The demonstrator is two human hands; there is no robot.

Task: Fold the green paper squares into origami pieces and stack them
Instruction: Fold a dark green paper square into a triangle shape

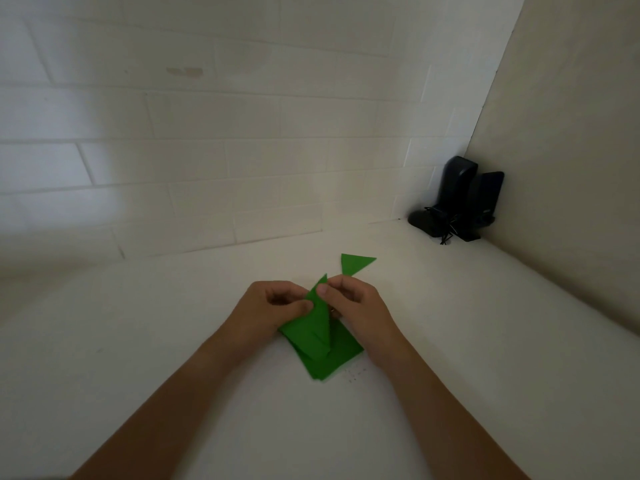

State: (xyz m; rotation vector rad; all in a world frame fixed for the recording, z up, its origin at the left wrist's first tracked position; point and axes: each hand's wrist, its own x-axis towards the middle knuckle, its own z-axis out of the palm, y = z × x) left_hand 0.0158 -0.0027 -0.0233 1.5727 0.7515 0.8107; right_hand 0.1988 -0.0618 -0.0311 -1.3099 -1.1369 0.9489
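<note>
I have the sheet (320,315) pinched between both hands, lifted a little over the pile (327,358) of green squares that lies flat on the white table (173,341). My left hand (273,304) has its thumb pressed down on the sheet's left side, fingers curled underneath. My right hand (353,301) is at 3 o'clock from it, thumb and forefinger closed on the upper edge near the tip, which points to 12. Neither hand is open; both are closed on this one sheet.

The paper looks thin and light, and I judge it will flop if held by one corner only, so I keep a grip on each side of the crease. It should take a sharp fold readily and keep it, but a wrong crease will stay too. Best hold is close to the fold line, pads flat, not nails. Edges may slide on each other, so I would line them up before pressing.

One folded piece (355,263), a triangle, lies at 1 o'clock beyond my right hand, apart from the pile.
</note>
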